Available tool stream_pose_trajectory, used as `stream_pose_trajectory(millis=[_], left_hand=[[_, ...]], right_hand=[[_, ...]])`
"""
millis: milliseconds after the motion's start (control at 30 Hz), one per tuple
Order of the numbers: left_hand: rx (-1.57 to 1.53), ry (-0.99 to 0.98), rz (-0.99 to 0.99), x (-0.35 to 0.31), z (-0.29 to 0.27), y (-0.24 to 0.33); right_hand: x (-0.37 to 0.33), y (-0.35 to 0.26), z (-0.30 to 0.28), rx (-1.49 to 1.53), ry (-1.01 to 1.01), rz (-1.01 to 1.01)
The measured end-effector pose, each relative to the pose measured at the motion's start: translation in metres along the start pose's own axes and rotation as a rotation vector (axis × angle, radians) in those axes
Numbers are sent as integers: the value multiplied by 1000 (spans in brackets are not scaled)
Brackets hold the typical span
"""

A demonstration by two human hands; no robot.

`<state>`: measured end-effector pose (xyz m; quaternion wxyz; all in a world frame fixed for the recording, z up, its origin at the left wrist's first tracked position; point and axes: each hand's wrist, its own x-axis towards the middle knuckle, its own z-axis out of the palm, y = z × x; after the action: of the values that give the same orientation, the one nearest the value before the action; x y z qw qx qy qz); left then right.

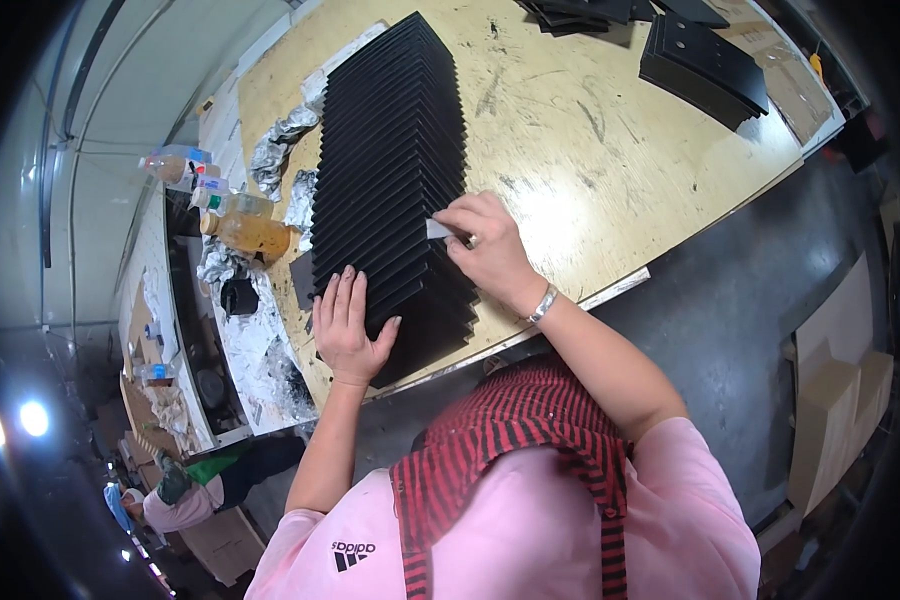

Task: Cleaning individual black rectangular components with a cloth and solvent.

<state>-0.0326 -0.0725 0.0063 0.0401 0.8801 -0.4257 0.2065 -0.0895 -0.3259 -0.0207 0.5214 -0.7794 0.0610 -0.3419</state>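
A long row of black, flat, angled pieces (385, 170) stands packed together on the pale wooden table, its edges forming a zigzag ridge. My left hand (348, 335) rests flat on the near left part of the row, fingers together and stretched out, thumb apart. At the right side of the row, my right hand (492, 245) pinches a small pale flat piece (437, 229) between thumb and fingers. The tip of that piece meets the ridged edges; its exact kind cannot be made out.
A stack of black plates (705, 65) lies at the table's far right. Crumpled foil (275, 150) and bottles, including an amber one (245, 235), sit to the left. Cardboard boxes (835, 410) stand on the floor at right. Another person (185, 500) is at lower left.
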Motion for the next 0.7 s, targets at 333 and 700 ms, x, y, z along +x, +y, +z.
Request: stream_pose_trajectory(millis=[333, 700], left_hand=[[5, 0, -19, 0, -2, 2], [20, 13, -29, 2, -2, 1]], right_hand=[[23, 15, -2, -13, -7, -38], [35, 24, -9, 21, -129, -38]])
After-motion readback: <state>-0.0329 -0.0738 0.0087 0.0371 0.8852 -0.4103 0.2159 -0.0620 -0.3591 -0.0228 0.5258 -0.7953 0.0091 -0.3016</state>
